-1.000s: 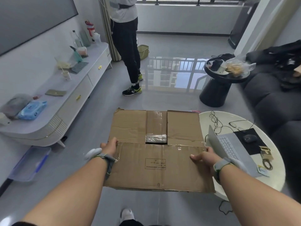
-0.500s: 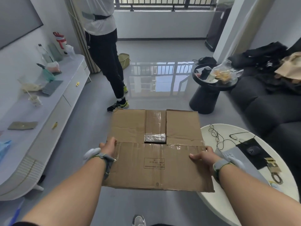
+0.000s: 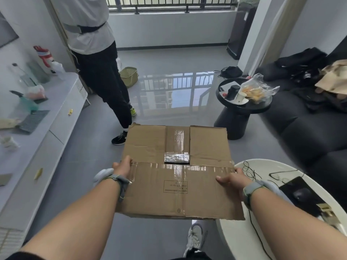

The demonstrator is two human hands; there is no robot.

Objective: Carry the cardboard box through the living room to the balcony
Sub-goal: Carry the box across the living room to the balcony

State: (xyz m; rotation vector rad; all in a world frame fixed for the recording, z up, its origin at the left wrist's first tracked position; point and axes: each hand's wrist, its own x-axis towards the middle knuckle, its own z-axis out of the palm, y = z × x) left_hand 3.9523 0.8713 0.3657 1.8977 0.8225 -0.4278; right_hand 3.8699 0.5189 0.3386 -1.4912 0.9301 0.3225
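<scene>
A single wide-angle view from the wearer's head looks forward and down along both forearms. The cardboard box (image 3: 178, 171) sits close beneath it, filling the lower middle. Farther ahead the grey floor (image 3: 169, 62) runs to the balcony railing (image 3: 169, 4) at the top edge.
</scene>
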